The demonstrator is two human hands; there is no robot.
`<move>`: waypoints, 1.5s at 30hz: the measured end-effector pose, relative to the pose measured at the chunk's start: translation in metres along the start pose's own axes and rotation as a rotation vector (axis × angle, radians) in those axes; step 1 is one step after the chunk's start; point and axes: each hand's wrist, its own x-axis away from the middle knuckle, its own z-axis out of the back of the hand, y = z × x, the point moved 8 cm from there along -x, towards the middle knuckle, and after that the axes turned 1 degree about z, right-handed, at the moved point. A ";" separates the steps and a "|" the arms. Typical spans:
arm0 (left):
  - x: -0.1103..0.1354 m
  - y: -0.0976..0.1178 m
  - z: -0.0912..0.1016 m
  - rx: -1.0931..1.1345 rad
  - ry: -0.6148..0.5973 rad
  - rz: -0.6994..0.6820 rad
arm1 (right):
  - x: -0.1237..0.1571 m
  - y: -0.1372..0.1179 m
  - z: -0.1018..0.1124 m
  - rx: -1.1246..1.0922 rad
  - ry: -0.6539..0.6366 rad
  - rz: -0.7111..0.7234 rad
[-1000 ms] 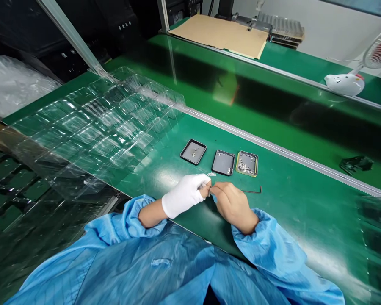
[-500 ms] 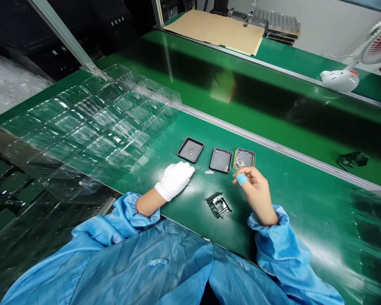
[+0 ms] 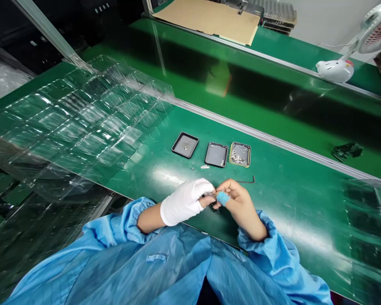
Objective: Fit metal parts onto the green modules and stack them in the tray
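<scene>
My left hand (image 3: 186,202), in a white glove with the thumb bare, is closed with its fingertips pinched together. My right hand (image 3: 239,205), a blue wrap around its thumb, pinches against the left fingertips. What lies between the two hands is too small and covered to name. Just under the fingertips shows a bit of a dark bracket-like part (image 3: 213,209), mostly hidden by the hands. Beyond the right hand lies an L-shaped hex key (image 3: 249,181). A small white strip of pieces (image 3: 205,167) rests on the green table.
Three shallow trays stand behind my hands: a left tray (image 3: 178,151), a middle tray (image 3: 212,157) and a yellow-edged tray (image 3: 240,149), with small metal pieces inside. Clear plastic blister trays (image 3: 92,114) cover the left side. A white fan (image 3: 336,71) stands at back right.
My left hand has moved right and my right hand has come left and nearer, so their fingertips now meet over the dark part. The hex key is now in plain sight.
</scene>
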 end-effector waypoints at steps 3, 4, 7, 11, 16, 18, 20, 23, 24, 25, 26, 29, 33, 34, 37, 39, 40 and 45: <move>-0.001 -0.006 -0.007 0.111 -0.066 0.055 | 0.001 0.004 0.001 -0.045 -0.018 -0.062; -0.001 -0.008 -0.009 0.153 -0.090 0.071 | 0.002 0.006 0.002 -0.066 -0.028 -0.077; 0.000 -0.010 -0.011 0.294 -0.096 0.100 | 0.007 0.007 -0.002 -0.125 -0.105 -0.093; 0.004 -0.014 -0.018 0.574 -0.060 0.146 | 0.014 -0.012 -0.004 0.043 -0.163 0.103; 0.012 -0.019 -0.035 0.766 -0.122 0.251 | 0.022 -0.039 -0.009 0.453 -0.208 0.356; 0.011 -0.017 -0.034 0.676 -0.108 0.246 | 0.023 -0.040 -0.009 0.485 -0.206 0.375; 0.009 -0.013 -0.028 0.551 -0.059 0.210 | 0.023 -0.036 -0.007 0.450 -0.193 0.355; 0.007 -0.007 -0.020 0.393 -0.002 0.121 | 0.023 -0.029 -0.004 0.417 -0.202 0.318; 0.008 -0.006 -0.016 0.346 0.022 0.075 | 0.023 -0.028 -0.001 0.421 -0.191 0.318; 0.008 -0.005 -0.011 0.297 0.055 0.029 | 0.023 -0.028 0.003 0.420 -0.161 0.323; 0.010 -0.006 -0.006 0.246 0.100 -0.008 | 0.023 -0.028 0.010 0.413 -0.113 0.325; 0.012 -0.017 0.002 0.074 0.169 -0.021 | 0.019 -0.025 0.032 0.381 0.050 0.295; 0.009 -0.041 -0.020 -0.004 -0.046 0.093 | 0.014 -0.012 0.034 0.451 0.057 0.240; 0.008 -0.046 -0.025 0.028 -0.090 0.129 | 0.013 -0.007 0.031 0.466 0.039 0.228; 0.007 -0.054 -0.031 0.116 -0.114 0.195 | 0.013 0.003 0.025 0.477 0.019 0.196; 0.007 -0.053 -0.031 0.097 -0.107 0.169 | 0.014 0.006 0.025 0.473 0.038 0.192; 0.008 -0.052 -0.032 0.059 -0.106 0.145 | 0.014 0.005 0.025 0.474 0.048 0.200; 0.010 -0.044 -0.033 -0.053 -0.044 0.077 | 0.016 -0.008 0.021 0.546 0.052 0.342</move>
